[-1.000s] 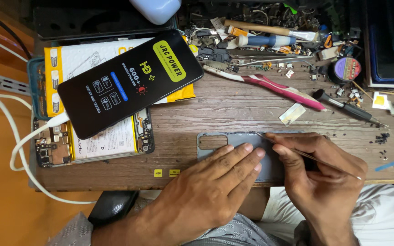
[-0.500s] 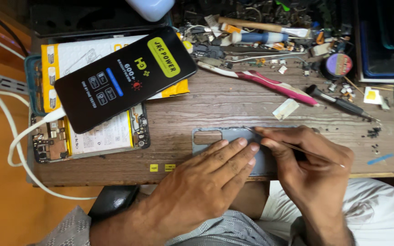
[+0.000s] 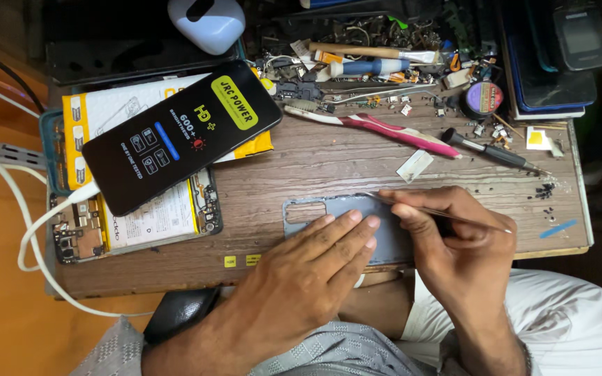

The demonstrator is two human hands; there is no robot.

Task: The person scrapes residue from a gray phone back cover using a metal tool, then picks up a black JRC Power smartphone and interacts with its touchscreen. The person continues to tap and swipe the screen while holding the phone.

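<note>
Left hand (image 3: 301,278) flat, fingers pressing grey phone cover (image 3: 346,209). Right hand (image 3: 454,240) at 3 o'clock pinches metal tweezers (image 3: 440,214), tip on cover's top edge.

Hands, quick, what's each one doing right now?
Left hand: open, fingers flat, pressing on the grey phone back cover.
Right hand: closed, pinching thin metal tweezers against the cover's top edge.

Grey back cover (image 3: 329,209) half under both hands – tool tip (image 3: 377,197) too small
</note>
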